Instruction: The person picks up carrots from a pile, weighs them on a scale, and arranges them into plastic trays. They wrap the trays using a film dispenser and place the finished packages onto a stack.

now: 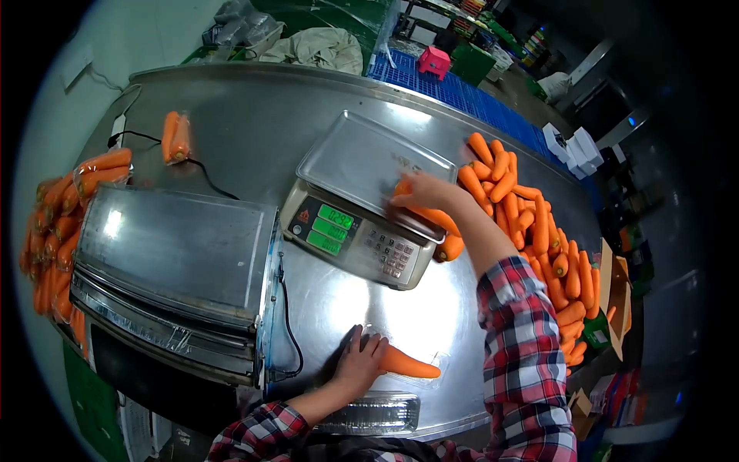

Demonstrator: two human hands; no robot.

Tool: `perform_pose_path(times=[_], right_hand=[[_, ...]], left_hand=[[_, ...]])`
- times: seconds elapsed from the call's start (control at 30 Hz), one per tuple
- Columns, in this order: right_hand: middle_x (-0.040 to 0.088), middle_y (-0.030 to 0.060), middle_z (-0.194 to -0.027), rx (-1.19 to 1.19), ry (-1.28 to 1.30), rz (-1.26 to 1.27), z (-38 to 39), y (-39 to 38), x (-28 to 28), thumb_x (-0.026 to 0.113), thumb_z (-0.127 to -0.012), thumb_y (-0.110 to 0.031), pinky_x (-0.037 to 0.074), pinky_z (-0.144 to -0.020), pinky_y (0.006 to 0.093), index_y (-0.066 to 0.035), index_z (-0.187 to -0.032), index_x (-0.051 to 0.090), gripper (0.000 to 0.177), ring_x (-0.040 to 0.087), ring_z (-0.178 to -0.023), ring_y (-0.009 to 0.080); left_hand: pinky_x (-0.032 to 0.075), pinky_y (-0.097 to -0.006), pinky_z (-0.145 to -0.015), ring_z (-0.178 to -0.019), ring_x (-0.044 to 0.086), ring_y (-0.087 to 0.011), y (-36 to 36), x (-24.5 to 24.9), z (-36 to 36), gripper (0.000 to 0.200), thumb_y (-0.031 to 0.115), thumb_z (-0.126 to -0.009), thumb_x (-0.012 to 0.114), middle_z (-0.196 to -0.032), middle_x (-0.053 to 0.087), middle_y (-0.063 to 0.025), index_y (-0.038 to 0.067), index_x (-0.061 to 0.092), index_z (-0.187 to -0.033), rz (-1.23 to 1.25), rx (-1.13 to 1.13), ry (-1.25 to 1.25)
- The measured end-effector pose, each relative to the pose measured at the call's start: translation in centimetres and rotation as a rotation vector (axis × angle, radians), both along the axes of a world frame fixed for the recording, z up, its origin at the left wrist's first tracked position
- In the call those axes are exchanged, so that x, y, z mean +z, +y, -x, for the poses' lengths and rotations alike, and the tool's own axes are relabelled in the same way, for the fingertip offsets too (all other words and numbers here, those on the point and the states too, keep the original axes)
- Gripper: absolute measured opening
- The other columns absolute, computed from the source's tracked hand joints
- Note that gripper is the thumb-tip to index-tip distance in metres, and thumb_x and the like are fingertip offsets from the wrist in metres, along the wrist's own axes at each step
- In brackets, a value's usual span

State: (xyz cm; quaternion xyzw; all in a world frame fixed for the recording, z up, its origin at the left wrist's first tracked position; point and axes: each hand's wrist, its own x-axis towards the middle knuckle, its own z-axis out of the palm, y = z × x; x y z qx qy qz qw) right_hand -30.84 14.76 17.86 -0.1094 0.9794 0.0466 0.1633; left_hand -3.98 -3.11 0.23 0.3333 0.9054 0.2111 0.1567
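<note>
My right hand reaches over the metal pan of a digital scale, its fingers closed around a carrot near the pan's right edge. The scale's green display is lit. Another carrot lies at the scale's right side, partly behind the forearm. Lower down, my left hand is wrapped over the thick end of a carrot near the table's front. Clear plastic seems to lie around that carrot, but its shape is hard to make out.
A large pile of loose carrots covers the right of the steel table. Left stands a wrapping machine, with bagged carrots beyond. A wrapped pack of carrots lies behind it. Clear plastic trays sit at the front edge.
</note>
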Motion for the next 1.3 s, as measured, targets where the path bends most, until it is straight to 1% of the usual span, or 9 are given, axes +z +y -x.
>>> perform_pose_path(times=[0.1,0.2,0.27,0.4,0.5,0.67,0.83,1.07,1.3], right_hand=[[0.049,0.0213,-0.121,0.107,0.064,0.164,4.1,5.6,-8.6,0.066,-0.076,-0.026,0.043,-0.092,0.0401,-0.015,-0.135,0.043,0.063,0.053,-0.107,0.0358],[0.048,0.0183,-0.113,0.058,0.073,0.094,0.4,4.2,-1.8,0.067,-0.078,-0.020,0.048,-0.081,0.0370,-0.020,-0.135,0.042,0.062,0.054,-0.100,0.0327],[0.047,0.0141,-0.111,0.097,0.334,0.196,-4.3,6.3,1.2,0.072,-0.076,-0.022,0.050,-0.076,0.0348,-0.020,-0.133,0.044,0.063,0.054,-0.095,0.0296],[0.058,0.0152,-0.092,-0.315,0.354,0.414,-15.4,11.5,3.6,0.067,-0.078,-0.041,0.051,-0.072,0.0325,-0.002,-0.107,0.058,0.050,0.061,-0.083,0.0228],[0.057,0.0071,-0.065,-0.860,0.101,0.686,-24.6,12.1,-0.1,0.060,-0.086,-0.040,0.044,-0.037,0.0235,-0.001,-0.100,0.056,0.042,0.054,-0.042,0.0123],[0.054,0.0108,-0.061,-1.317,-0.019,0.794,-36.3,9.5,-10.1,0.057,-0.083,-0.049,0.041,-0.030,0.0313,0.002,-0.096,0.050,0.053,0.052,-0.041,0.0188],[0.057,0.0127,-0.066,-1.231,-0.349,0.885,-39.0,6.8,-11.1,0.049,-0.087,-0.053,0.043,-0.036,0.0286,0.001,-0.104,0.049,0.057,0.053,-0.046,0.0175],[0.052,0.0184,-0.109,-0.688,0.225,0.864,-42.7,5.7,-15.6,0.061,-0.085,-0.040,0.051,-0.067,0.0309,0.001,-0.121,0.043,0.058,0.061,-0.072,0.0221],[0.062,0.0215,-0.081,-0.736,-0.218,0.488,-39.4,3.5,-11.6,0.046,-0.090,-0.041,0.048,-0.072,0.0428,-0.003,-0.125,0.042,0.052,0.061,-0.080,0.0363]], left_hand=[[0.032,-0.0461,-0.105,-0.133,0.019,-0.0425,0.1,-0.2,0.2,0.069,0.037,-0.081,0.062,-0.142,0.033,-0.0080,0.009,0.035,-0.138,0.075,-0.033,-0.078],[0.006,-0.0479,-0.114,-0.132,0.027,-0.0248,0.0,-3.3,-0.4,0.069,0.036,-0.078,0.063,-0.138,0.040,-0.0078,0.004,0.039,-0.134,0.108,-0.139,0.081],[0.020,-0.0421,-0.112,-0.129,0.029,-0.0346,-0.5,-1.2,0.0,0.073,0.024,-0.068,0.075,-0.129,0.044,-0.0116,0.003,0.041,-0.130,-0.182,0.022,0.000],[0.029,-0.0423,-0.108,-0.132,0.025,-0.0372,-0.9,-1.4,0.7,0.075,0.022,-0.063,0.080,-0.129,0.046,-0.0119,0.006,0.043,-0.127,-0.341,0.065,-0.125],[0.030,-0.0414,-0.106,-0.130,0.029,-0.0370,-0.9,-1.1,1.8,0.073,0.024,-0.061,0.081,-0.126,0.048,-0.0118,0.006,0.047,-0.122,-0.320,0.023,-0.186],[0.029,-0.0419,-0.107,-0.131,0.028,-0.0370,-1.1,-0.5,2.8,0.073,0.023,-0.060,0.081,-0.128,0.049,-0.0096,0.006,0.049,-0.122,-0.261,-0.082,-0.224],[0.028,-0.0404,-0.108,-0.132,0.028,-0.0357,-1.9,0.5,4.7,0.070,0.023,-0.063,0.079,-0.133,0.045,-0.0099,0.008,0.049,-0.125,-0.152,-0.190,-0.298],[0.032,-0.0388,-0.105,-0.124,0.038,-0.0323,-2.2,1.3,4.7,0.067,0.022,-0.067,0.076,-0.135,0.042,-0.0131,0.008,0.048,-0.127,-0.150,-0.153,-0.334],[0.035,-0.0364,-0.103,-0.123,0.041,-0.0308,-3.4,0.8,5.6,0.070,0.013,-0.067,0.075,-0.136,0.039,-0.0148,0.007,0.044,-0.129,-0.256,-0.164,-0.426]])
